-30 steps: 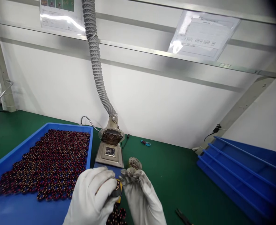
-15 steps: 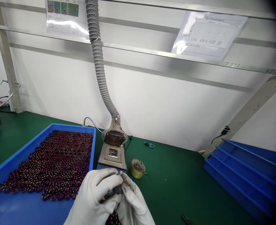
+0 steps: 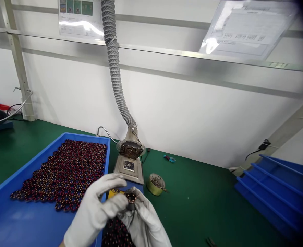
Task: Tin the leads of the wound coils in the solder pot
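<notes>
The white-gloved left hand [image 3: 95,208] has loosened since half a second ago; its fingers are apart. The small black ring with copper-coloured dots [image 3: 131,197] is between both hands, seemingly supported by the pinching, grey-stained gloved right hand [image 3: 149,218] alone.

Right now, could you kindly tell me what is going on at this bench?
The person's gloved right hand holds a dark ring, with the gloved left hand open close beside it. Many similar rings lie in the blue tray on the left, and a dark pile shows between the hands. A tin stands beyond the right hand.
</notes>
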{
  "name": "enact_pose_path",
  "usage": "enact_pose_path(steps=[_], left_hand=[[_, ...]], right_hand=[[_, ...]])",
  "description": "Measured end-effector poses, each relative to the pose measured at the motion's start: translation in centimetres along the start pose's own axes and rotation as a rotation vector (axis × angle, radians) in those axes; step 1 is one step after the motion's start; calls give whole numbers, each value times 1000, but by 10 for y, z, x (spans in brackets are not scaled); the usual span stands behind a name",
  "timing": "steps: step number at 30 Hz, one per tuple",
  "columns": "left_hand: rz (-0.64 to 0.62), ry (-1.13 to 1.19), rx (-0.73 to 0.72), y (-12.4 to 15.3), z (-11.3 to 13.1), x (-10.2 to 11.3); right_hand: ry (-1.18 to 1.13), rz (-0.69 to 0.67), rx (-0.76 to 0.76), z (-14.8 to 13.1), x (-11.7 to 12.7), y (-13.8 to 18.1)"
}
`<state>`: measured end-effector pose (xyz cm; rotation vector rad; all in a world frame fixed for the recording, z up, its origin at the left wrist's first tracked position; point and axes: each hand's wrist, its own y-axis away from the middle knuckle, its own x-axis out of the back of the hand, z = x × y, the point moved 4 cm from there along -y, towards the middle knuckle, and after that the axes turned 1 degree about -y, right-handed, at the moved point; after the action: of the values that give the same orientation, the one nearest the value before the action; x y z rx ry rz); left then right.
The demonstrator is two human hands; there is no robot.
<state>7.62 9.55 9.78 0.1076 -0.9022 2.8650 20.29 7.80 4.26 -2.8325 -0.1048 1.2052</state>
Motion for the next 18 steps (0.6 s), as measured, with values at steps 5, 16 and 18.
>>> enact_pose_path(steps=[5, 16, 18], left_hand=[[-32, 74, -127, 2, 6, -7], [-65, -43, -100, 0, 12, -5], [-26, -33, -164, 1, 14, -4]], right_hand=[[27, -13, 10, 5, 2, -5], [-10, 36, 21, 0, -13, 7], [-20, 63, 19, -2, -13, 9]])
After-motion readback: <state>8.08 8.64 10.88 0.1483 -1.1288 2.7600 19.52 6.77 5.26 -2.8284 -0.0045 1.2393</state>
